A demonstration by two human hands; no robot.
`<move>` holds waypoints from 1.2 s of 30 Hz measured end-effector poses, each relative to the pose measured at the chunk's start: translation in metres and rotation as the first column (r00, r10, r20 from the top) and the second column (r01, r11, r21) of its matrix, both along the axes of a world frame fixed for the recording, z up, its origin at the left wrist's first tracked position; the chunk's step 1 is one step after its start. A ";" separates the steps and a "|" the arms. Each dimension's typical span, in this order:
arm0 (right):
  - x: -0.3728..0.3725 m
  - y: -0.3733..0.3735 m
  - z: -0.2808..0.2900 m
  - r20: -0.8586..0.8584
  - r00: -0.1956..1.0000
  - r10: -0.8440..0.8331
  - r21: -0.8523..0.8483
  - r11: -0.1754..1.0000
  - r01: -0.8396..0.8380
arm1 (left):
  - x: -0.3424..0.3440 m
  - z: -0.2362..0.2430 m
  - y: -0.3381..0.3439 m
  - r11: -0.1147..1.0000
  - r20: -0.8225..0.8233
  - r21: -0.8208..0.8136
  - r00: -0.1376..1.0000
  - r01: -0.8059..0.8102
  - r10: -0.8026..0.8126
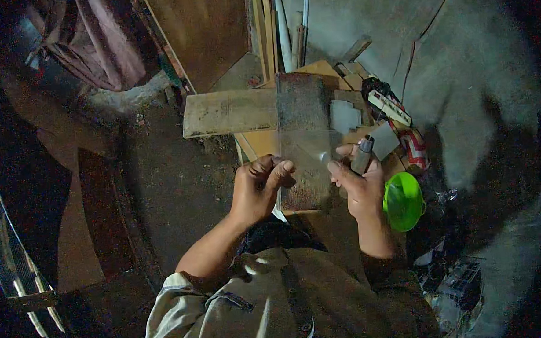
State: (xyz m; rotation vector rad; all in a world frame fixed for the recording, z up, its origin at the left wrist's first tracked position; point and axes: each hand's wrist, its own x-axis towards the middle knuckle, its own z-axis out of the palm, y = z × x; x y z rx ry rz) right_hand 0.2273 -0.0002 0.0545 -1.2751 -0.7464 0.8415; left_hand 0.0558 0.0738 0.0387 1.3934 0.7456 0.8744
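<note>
My left hand is closed, thumb against the curled fingers, at the left edge of a dark worn board. What it pinches, if anything, is too small to make out. My right hand is wrapped round a grey cylindrical handle, which sticks up between thumb and fingers. A small bright glint shows by the right thumb and fingertips, on the side toward my left hand. A faint see-through area with straight edges lies between the hands over the board; I cannot tell whether it is a clear sheet.
A pale plank lies crosswise beyond my left hand. Right of my right wrist is a bright green plastic bowl. Wood offcuts, a white rectangular piece and a red-and-white packet lie farther right. Upright strips lean at the back.
</note>
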 end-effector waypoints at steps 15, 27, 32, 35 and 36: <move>0.000 -0.004 -0.013 0.264 0.961 -0.078 0.055 0.996 0.066 | -0.006 0.002 0.001 0.982 -0.159 0.184 0.984 -0.049 0.079; 0.004 -0.009 -0.019 0.142 0.990 -0.016 -0.001 1.000 0.017 | -0.005 -0.009 0.003 0.993 0.085 -0.087 0.994 0.078 -0.070; -0.003 -0.010 -0.012 0.048 0.999 -0.006 -0.024 1.000 0.007 | -0.004 0.002 0.004 0.969 0.094 -0.148 0.979 0.196 -0.183; -0.004 -0.011 -0.008 0.015 1.000 0.009 -0.029 1.000 -0.008 | -0.003 -0.008 0.007 0.961 0.131 -0.151 0.968 0.231 -0.212; -0.003 -0.011 -0.008 0.008 1.000 0.021 -0.038 0.999 -0.021 | -0.003 -0.008 0.006 0.961 0.130 -0.151 0.968 0.232 -0.214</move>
